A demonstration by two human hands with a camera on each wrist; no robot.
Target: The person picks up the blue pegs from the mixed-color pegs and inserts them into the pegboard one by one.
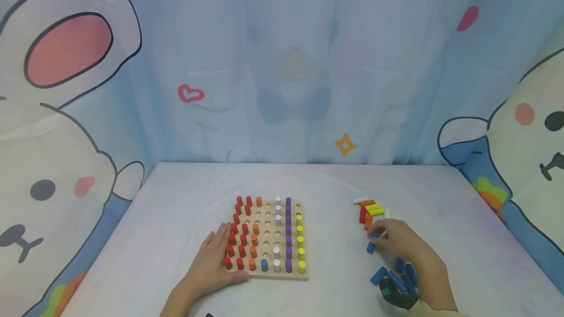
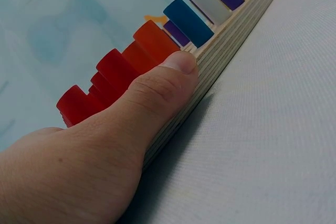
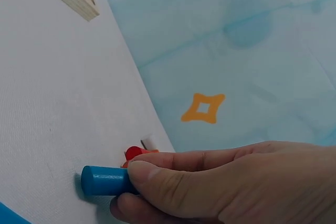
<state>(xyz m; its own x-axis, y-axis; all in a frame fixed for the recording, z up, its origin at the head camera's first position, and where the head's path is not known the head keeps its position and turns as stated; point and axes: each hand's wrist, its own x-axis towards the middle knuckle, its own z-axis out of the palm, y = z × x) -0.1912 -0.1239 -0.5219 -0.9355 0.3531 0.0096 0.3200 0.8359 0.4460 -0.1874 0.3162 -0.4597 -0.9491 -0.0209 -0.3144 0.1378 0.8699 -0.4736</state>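
A wooden pegboard [image 1: 305, 276] stands on the table with rows of red, orange, blue, white, purple and yellow pegs upright in its holes. Against its left side rests my left hand [image 1: 212, 261], fingers fairly straight, the thumb along the front edge. In the left wrist view the thumb [image 2: 163, 85] touches the layered edge beside a blue peg [image 2: 188, 22]. To the right of the board, my right hand [image 1: 403, 241] pinches a blue peg [image 3: 107, 181] between thumb and fingers, its free end pointing left in the right wrist view.
Beyond my right hand lies a pile of loose yellow [image 1: 374, 208], red, orange and white pegs. Several loose blue pegs [image 1: 397, 282] lie near my right wrist, beside a dark wrist device [image 1: 398, 298]. A printed curtain [image 1: 282, 62] hangs behind the table.
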